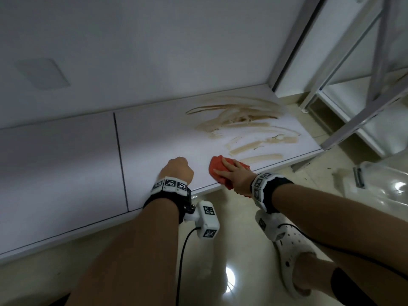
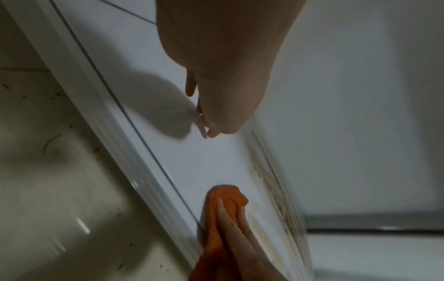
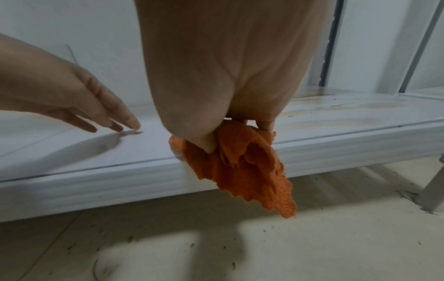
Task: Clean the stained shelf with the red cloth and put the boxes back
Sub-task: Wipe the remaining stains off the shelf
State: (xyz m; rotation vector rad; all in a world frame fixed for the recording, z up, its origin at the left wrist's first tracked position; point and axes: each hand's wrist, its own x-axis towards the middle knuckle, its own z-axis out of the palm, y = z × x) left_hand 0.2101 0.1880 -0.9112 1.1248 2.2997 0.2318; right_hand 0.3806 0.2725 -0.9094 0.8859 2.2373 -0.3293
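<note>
A low white shelf (image 1: 154, 140) runs along the wall, with brown smeared stains (image 1: 242, 120) on its right part. The red cloth (image 1: 217, 171) lies at the shelf's front edge, just left of the stains. My right hand (image 1: 234, 175) presses on it with straight, spread fingers. In the right wrist view part of the cloth (image 3: 252, 171) hangs over the edge, with my thumb (image 3: 206, 144) against it. My left hand (image 1: 176, 171) is to the left of the cloth, its straight fingertips (image 3: 115, 123) touching the bare shelf. No boxes stand on the shelf.
A clear plastic box (image 1: 379, 186) sits on the tiled floor at the right. A grey metal rack frame (image 1: 344, 89) rises at the shelf's right end. My foot in a white clog (image 1: 289, 246) is below my right arm. A wall backs the shelf.
</note>
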